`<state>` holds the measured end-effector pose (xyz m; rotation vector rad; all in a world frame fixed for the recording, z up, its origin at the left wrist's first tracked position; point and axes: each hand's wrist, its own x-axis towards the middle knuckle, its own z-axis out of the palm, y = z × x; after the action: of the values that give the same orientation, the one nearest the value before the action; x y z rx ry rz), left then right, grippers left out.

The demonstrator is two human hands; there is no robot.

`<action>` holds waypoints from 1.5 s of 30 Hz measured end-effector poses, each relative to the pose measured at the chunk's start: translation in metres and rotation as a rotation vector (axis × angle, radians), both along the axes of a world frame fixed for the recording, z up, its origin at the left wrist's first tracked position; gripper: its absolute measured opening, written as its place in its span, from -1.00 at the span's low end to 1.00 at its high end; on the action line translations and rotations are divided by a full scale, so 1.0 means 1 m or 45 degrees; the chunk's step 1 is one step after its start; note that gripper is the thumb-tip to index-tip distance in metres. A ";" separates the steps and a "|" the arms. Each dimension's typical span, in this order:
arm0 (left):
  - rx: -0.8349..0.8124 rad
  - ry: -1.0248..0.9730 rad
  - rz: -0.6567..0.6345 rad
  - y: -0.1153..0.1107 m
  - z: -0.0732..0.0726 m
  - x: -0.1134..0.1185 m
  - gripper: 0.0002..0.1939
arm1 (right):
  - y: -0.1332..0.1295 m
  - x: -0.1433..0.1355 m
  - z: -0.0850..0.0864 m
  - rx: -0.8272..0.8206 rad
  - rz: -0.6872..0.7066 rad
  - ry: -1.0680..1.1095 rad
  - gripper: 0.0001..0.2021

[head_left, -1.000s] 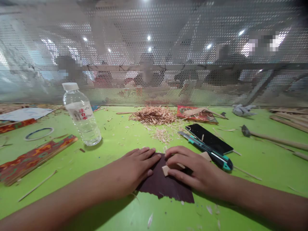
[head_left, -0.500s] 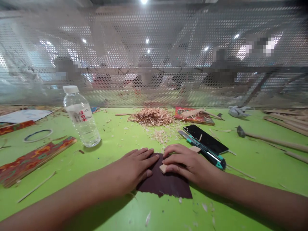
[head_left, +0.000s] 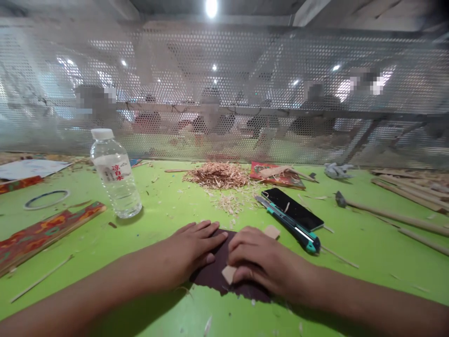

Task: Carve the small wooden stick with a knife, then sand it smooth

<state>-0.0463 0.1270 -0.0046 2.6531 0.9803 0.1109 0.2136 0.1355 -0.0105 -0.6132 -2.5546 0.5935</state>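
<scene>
A dark brown sheet of sandpaper [head_left: 220,257] with a ragged near edge lies on the green table. My left hand [head_left: 191,250] rests flat on its left part, fingers stretched out and nothing gripped. On the right part, my right hand [head_left: 261,260] has its fingers curled over a small flat piece of wood [head_left: 228,274], pressing it against the sheet. One pale end of the wood shows by the thumb and another beyond the knuckles; the middle is hidden under the hand.
A utility knife [head_left: 291,224] leans along a black phone [head_left: 296,208] at right. Wood shavings [head_left: 219,175] are heaped beyond the hands. A water bottle [head_left: 117,178] stands at left, near a painted board [head_left: 45,234]. A hammer [head_left: 386,210] lies far right. A perforated screen [head_left: 224,93] closes the back.
My right hand has slid the wood piece toward me over the sandpaper, and its fingers are more curled. My left hand stays flat on the sheet. The view has tilted up slightly.
</scene>
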 end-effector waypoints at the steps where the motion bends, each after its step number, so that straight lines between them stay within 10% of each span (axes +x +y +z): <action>1: -0.002 0.006 0.010 0.000 0.000 0.000 -0.46 | 0.001 0.000 0.000 0.028 -0.049 0.002 -0.73; 23: -0.029 -0.034 -0.007 -0.003 0.010 0.003 -0.48 | 0.003 -0.007 -0.002 0.080 0.155 0.053 -0.73; 29: -0.059 -0.012 0.023 -0.003 0.011 0.003 -0.50 | 0.010 0.003 0.001 0.148 -0.119 -0.068 -0.78; 38: -0.067 -0.026 0.037 -0.001 0.007 0.000 -0.44 | 0.001 0.001 0.008 -0.286 -0.504 -0.110 -0.65; 45: -0.036 -0.009 0.032 -0.001 0.005 -0.001 -0.45 | -0.005 -0.001 0.013 -0.326 -0.217 -0.169 -0.56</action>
<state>-0.0469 0.1259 -0.0001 2.6135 1.0059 0.1110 0.2131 0.1308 0.0026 -0.9775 -2.5320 0.8522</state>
